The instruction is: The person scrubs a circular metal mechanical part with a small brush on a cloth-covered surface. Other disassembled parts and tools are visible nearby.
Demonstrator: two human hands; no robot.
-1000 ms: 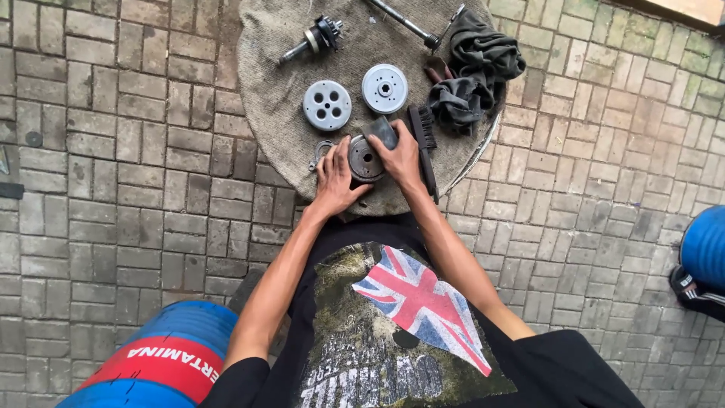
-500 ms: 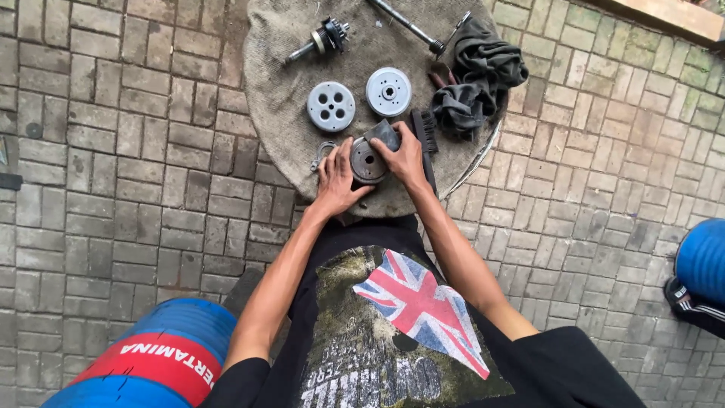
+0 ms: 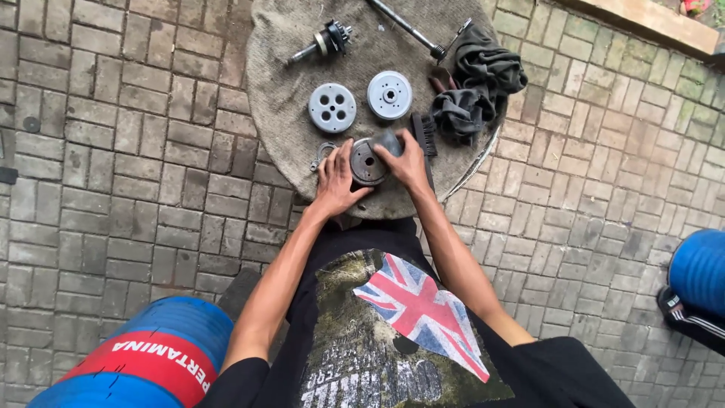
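Note:
A dark round metal hub part (image 3: 368,162) lies on a grey-brown cloth mat (image 3: 283,68) over the brick paving. My left hand (image 3: 335,180) steadies its left rim. My right hand (image 3: 406,162) presses a small grey piece, perhaps a rag or pad (image 3: 390,140), against the part's upper right edge. Two light grey round discs sit just beyond: one with several holes (image 3: 332,107), one smoother (image 3: 390,94).
A short shaft with a gear end (image 3: 326,41) and a long metal rod (image 3: 405,27) lie at the mat's far side. Dark rags (image 3: 476,87) and a brush (image 3: 426,134) are to the right. A blue and red drum (image 3: 143,363) stands at lower left, and another blue object (image 3: 698,272) at right.
Both hands stay on the dark hub part. The right hand has shifted slightly along its upper right edge; the view has moved a little.

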